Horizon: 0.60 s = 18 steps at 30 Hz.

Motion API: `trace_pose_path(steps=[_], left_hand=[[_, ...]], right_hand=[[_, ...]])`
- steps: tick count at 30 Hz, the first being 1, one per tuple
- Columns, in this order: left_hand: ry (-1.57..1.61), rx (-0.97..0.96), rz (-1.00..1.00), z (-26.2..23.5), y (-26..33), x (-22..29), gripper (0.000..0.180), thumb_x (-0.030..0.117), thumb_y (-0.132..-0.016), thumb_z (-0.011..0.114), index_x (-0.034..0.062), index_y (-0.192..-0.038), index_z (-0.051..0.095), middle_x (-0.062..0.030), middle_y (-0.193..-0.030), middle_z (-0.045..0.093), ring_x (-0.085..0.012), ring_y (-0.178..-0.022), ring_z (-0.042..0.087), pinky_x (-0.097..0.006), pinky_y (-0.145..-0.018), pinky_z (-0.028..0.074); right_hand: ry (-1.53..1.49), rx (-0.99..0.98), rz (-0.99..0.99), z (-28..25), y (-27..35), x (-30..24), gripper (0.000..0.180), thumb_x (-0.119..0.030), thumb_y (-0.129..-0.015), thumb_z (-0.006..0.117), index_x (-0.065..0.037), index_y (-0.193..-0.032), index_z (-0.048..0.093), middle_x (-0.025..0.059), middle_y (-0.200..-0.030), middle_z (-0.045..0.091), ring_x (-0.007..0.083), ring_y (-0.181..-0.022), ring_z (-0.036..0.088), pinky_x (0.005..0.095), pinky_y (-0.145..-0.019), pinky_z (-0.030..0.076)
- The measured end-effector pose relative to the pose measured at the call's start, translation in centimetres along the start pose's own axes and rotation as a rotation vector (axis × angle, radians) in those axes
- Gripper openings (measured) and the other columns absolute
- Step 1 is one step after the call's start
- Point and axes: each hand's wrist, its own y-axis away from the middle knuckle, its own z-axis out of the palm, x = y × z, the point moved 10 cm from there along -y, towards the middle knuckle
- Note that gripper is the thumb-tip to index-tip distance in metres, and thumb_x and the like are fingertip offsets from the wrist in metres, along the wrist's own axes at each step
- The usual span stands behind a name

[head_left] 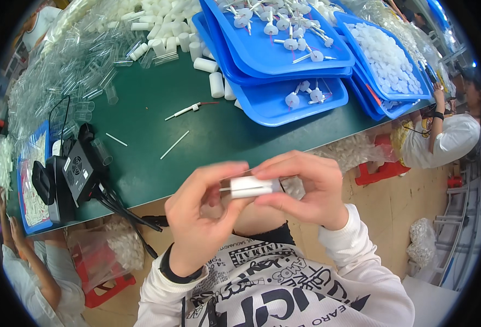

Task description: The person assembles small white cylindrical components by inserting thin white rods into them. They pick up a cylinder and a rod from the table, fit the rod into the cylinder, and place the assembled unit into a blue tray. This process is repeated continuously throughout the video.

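My left hand and my right hand meet in front of my chest, below the table edge. Both pinch one small white plastic cylinder held level between their fingertips. A thin white stick pokes out of its left end, by my left thumb. The cylinder's right end is hidden under my right fingers. A dark band sits on my left wrist.
A green table carries stacked blue trays of white stemmed parts, a tray of white discs, loose white cylinders, clear tubes, thin white sticks and a black device with cables. Other people sit at the left and right.
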Motion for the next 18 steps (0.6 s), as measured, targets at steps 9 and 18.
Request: trace_pose_path(steps=[9, 18], left_hand=[[0.088, -0.255, -0.098, 1.6, 0.8, -1.0, 0.035, -0.010, -0.078, 0.051, 0.0030, -0.102, 0.030, -0.0166, -0.110, 0.047, -0.0105, -0.072, 0.038, -0.025, -0.069, 0.039], [0.127, -0.225, -0.024, 1.8, 1.3, -0.5, 0.033, -0.009, -0.079, 0.055, 0.0009, -0.105, 0.036, -0.0141, -0.105, 0.050, -0.0135, -0.075, 0.047, -0.026, -0.069, 0.041]], right_hand=[[0.037, 0.029, -0.053, -1.6, -0.5, -1.1, 0.025, -0.002, -0.066, 0.075, -0.002, -0.091, 0.068, 0.0104, -0.090, 0.065, 0.0189, -0.080, 0.063, 0.0277, -0.067, 0.050], [0.101, -0.026, -0.137, -0.4, -0.7, -2.0, 0.021, -0.004, -0.064, 0.078, -0.003, -0.082, 0.068, 0.0119, -0.083, 0.068, 0.0190, -0.071, 0.065, 0.0260, -0.060, 0.050]])
